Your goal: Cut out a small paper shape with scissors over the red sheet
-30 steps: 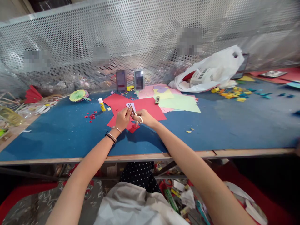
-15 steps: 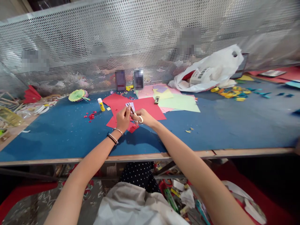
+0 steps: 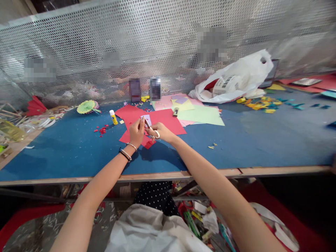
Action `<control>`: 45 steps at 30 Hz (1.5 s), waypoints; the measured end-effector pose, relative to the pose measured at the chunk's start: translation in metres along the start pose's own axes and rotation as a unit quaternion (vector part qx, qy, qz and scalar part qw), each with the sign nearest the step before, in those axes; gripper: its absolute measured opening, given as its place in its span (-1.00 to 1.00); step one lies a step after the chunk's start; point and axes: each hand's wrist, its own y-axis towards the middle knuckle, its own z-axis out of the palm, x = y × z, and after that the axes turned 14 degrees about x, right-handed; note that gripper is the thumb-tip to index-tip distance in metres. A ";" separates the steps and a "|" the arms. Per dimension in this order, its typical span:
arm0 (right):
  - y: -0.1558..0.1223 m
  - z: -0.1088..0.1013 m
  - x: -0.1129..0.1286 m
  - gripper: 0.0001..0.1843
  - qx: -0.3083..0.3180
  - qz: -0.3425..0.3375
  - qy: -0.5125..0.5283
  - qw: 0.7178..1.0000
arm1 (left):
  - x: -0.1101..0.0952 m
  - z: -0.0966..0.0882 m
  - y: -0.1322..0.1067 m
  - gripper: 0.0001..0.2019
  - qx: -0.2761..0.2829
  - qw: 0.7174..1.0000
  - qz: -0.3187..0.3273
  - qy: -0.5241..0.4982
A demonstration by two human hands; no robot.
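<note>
- Head view: the right hand point(image 3: 161, 132) grips white-handled scissors point(image 3: 147, 123), their blades pointing toward the left hand's fingertips.
- The left hand point(image 3: 136, 133) has its fingers drawn together by the blade tips; whatever it pinches is too small to make out.
- Both hands are above overlapping red paper point(image 3: 168, 121), near a pale purple piece point(image 3: 147, 117).
- Compared with a second ago, the blades look closer together; the upright glue stick point(image 3: 113, 117) hasn't moved.
</note>
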 end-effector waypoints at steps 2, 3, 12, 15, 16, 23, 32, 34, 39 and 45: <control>0.002 0.002 -0.003 -0.57 -0.008 -0.002 -0.017 1.000 | 0.002 -0.002 0.002 -0.56 -0.019 1.000 -0.006 -0.005; 0.003 0.003 -0.005 -0.56 -0.012 -0.006 -0.028 1.000 | 0.004 -0.004 0.004 -0.57 -0.031 0.999 -0.009 -0.009; 0.002 0.004 -0.009 -0.52 -0.115 -0.026 -0.191 0.974 | 0.016 -0.014 0.010 -0.58 -0.025 0.999 -0.005 -0.047; 0.001 0.002 -0.007 -0.52 -0.118 -0.026 -0.215 0.969 | 0.014 -0.014 0.008 -0.57 0.005 0.998 0.006 -0.057; 0.001 0.002 -0.007 -0.53 -0.115 -0.029 -0.220 0.968 | 0.013 -0.014 0.008 -0.57 0.013 0.998 0.009 -0.053; 0.004 0.004 -0.013 -0.55 -0.094 -0.047 -0.229 0.968 | 0.008 -0.014 0.007 -0.53 0.031 0.999 0.030 0.008; 0.005 0.013 -0.004 -0.62 -0.087 -0.059 -0.186 0.977 | 0.008 -0.007 0.002 -0.54 -0.019 0.992 0.073 0.101; 0.005 0.016 -0.003 -0.64 -0.088 -0.060 -0.172 0.979 | 0.007 -0.006 0.002 -0.55 -0.023 0.990 0.079 0.113; 0.007 0.020 -0.001 -0.66 -0.110 -0.062 -0.161 0.979 | 0.006 -0.006 0.001 -0.56 -0.030 0.989 0.086 0.120; 0.008 0.022 0.001 -0.66 -0.125 -0.053 -0.166 0.977 | 0.006 -0.005 0.002 -0.54 -0.045 0.990 0.081 0.110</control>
